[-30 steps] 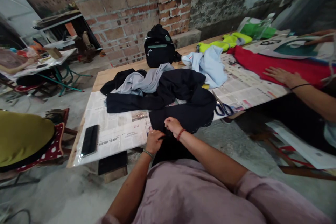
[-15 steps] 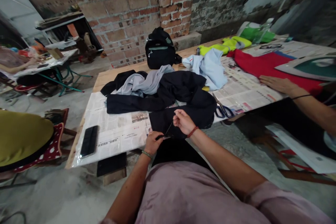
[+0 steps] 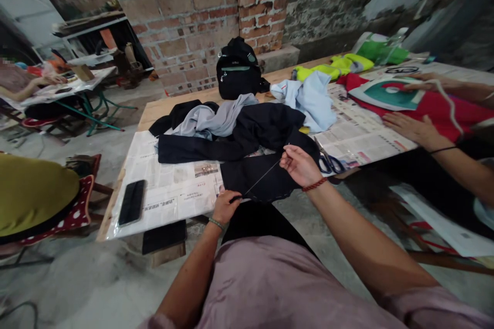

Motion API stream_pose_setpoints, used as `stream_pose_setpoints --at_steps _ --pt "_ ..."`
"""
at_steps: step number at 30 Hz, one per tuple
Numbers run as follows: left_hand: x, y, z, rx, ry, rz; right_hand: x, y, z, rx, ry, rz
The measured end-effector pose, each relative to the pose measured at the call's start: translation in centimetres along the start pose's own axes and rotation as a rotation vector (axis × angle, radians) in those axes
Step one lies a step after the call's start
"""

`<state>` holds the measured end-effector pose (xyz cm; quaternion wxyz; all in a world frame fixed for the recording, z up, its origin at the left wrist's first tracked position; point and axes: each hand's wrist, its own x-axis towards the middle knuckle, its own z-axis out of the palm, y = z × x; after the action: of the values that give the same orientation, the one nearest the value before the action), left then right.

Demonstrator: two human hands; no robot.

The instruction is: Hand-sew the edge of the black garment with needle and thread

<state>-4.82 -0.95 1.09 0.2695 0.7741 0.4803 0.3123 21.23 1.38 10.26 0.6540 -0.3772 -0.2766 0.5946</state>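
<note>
My left hand (image 3: 226,206) is closed, pinching the hem of the black trousers (image 3: 250,180) at the table's front edge. A taut thread (image 3: 263,177) runs from beside those fingertips up to my right hand (image 3: 298,164). That hand is closed in a pinch, and a tiny bright tip, likely a sewing needle, shows above the fingers. The rest of the garment lies heaped on the table, with a grey piece of clothing (image 3: 203,121) among its folds. Scissors (image 3: 330,161) with dark blue handles rest just right of my right hand.
Newspaper under clear plastic covers the table (image 3: 162,211), where a phone (image 3: 132,202) lies at left. Behind the clothes are a black backpack (image 3: 238,69) and a light blue shirt (image 3: 309,100). At right, a co-worker's hand holds an iron (image 3: 386,93) on red cloth (image 3: 436,118).
My right hand has moved up and to the right, drawing the thread longer. My left hand stays at the hem. The co-worker's iron has slid left over the red cloth.
</note>
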Motion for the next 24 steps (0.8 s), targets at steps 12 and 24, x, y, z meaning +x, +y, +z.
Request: stream_pose_setpoints --at_steps 12,24 --pt "-0.1 -0.1 -0.7 -0.191 0.055 0.047 -2.3 6.8 2.2 -0.827 -0.287 -0.021" --pt "-0.6 -0.8 -1.5 -0.23 0.053 0.122 -3.2 10.6 2.3 -1.267 -0.623 -0.433"
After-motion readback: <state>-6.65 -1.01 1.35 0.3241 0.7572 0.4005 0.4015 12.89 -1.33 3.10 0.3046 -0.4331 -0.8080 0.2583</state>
